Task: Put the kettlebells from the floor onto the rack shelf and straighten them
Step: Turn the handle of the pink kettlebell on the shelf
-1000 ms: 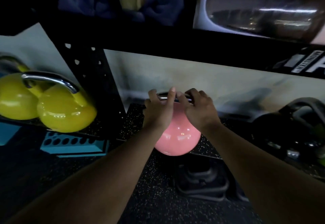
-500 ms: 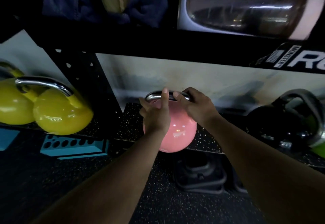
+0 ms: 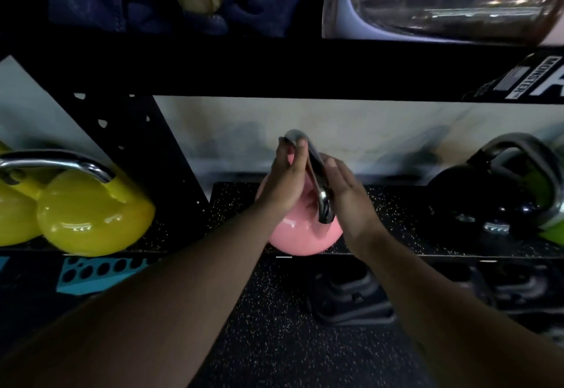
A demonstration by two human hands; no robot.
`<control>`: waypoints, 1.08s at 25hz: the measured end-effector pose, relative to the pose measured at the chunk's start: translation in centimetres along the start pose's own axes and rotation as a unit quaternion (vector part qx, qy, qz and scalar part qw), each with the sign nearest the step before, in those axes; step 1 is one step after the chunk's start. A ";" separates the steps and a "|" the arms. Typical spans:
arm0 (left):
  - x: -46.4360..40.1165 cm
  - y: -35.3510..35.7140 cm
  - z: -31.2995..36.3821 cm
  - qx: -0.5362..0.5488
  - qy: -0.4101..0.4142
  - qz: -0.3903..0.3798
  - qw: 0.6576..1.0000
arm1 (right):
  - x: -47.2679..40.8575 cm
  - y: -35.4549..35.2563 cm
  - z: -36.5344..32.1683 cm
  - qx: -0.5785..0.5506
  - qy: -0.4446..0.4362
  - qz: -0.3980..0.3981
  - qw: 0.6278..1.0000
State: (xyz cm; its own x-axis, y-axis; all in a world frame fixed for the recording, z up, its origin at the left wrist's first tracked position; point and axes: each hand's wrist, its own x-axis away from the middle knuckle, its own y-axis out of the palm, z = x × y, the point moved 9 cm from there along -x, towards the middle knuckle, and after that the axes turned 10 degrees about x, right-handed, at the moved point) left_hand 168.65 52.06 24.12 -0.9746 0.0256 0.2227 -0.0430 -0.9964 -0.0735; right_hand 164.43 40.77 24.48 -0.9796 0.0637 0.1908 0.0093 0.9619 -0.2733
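A pink kettlebell (image 3: 300, 236) with a steel handle sits at the front edge of the speckled black rack shelf (image 3: 393, 226). Its handle now runs front to back, pointing toward me. My left hand (image 3: 287, 181) holds the far end of the handle, fingers wrapped over it. My right hand (image 3: 346, 194) presses flat against the handle's right side, fingers mostly straight. Two yellow kettlebells (image 3: 91, 213) stand on the shelf section at the left. A black kettlebell (image 3: 485, 201) and a partly cut-off green one (image 3: 549, 204) stand at the right.
A black perforated upright (image 3: 143, 149) divides the shelf sections. A black beam (image 3: 274, 67) and an upper shelf with cloth and a clear container hang overhead. Below the shelf lie black weights (image 3: 351, 299) and a teal block with holes (image 3: 97, 271) on speckled floor.
The pink kettlebell has been set down on the shelf and turned about a quarter turn, so its handle went from sideways to front-to-back. My right hand has loosened to a flat touch.
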 end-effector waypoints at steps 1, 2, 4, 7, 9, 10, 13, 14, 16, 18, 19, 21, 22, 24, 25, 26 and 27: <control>-0.1 0.0 0.0 0.007 0.007 -0.005 1.000 | 0.4 0.6 -0.2 -0.008 -0.003 0.013 1.000; -0.4 -0.4 0.2 0.012 0.003 -0.005 1.000 | 0.6 1.5 -0.2 -0.015 -0.003 0.027 1.000; -1.9 -1.4 0.3 -0.005 0.005 -0.010 1.000 | 1.0 3.5 -0.5 -0.045 0.004 0.027 0.999; -3.4 -2.0 0.1 -0.053 0.023 -0.037 0.998 | 0.2 4.5 -1.4 -0.073 -0.002 0.025 0.997; -3.6 -1.9 -0.3 -0.043 0.020 -0.043 0.998 | 0.0 4.5 -1.2 -0.097 0.004 0.032 0.995; -3.6 -2.1 -0.2 -0.041 0.028 -0.037 0.998 | 0.0 4.5 -1.1 -0.102 0.004 0.033 0.994; -3.3 -2.1 0.1 -0.031 0.045 -0.034 0.998 | 0.3 5.1 -0.7 -0.120 0.012 0.026 0.992; -3.4 -2.1 -0.1 -0.026 0.040 -0.036 0.998 | 0.4 5.3 -0.6 -0.132 0.018 0.024 0.991; -3.5 -2.2 -0.2 -0.022 0.034 -0.037 0.998 | 0.4 5.4 -0.9 -0.137 0.021 0.026 0.990; -3.5 -2.1 -0.3 -0.018 0.030 -0.038 0.999 | 0.5 5.4 -1.0 -0.152 0.021 0.025 0.988; -3.7 -2.1 -0.6 -0.015 0.026 -0.039 0.999 | 0.6 5.5 -1.0 -0.165 0.024 0.022 0.986; -4.0 -2.2 -1.3 -0.008 0.019 -0.042 0.999 | 0.8 5.5 -1.1 -0.172 0.031 0.019 0.984; -4.2 -2.3 -1.5 -0.008 0.018 -0.041 0.999 | 0.8 5.6 -1.1 -0.170 0.031 0.020 0.985; -3.8 -2.4 -0.9 -0.008 0.021 -0.038 0.999 | 0.6 5.8 -0.9 -0.172 0.030 0.021 0.984; -3.6 -2.5 -0.5 -0.005 0.026 -0.039 0.999 | 0.3 5.7 -0.7 -0.168 0.028 0.027 0.985; -3.4 -2.4 -0.3 -0.005 0.029 -0.041 0.999 | 0.2 5.7 -0.6 -0.161 0.024 0.029 0.986; -3.3 -2.4 -0.3 -0.008 0.030 -0.041 0.999 | 0.1 5.6 -0.4 -0.151 0.022 0.032 0.988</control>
State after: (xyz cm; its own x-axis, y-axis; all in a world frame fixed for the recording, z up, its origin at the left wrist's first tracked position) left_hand 171.89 54.35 23.28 -0.9793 0.1115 0.1692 -0.1253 -0.9894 -0.0734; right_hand 164.50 46.24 23.34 -0.9657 0.1310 0.2243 0.1360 0.9907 0.0070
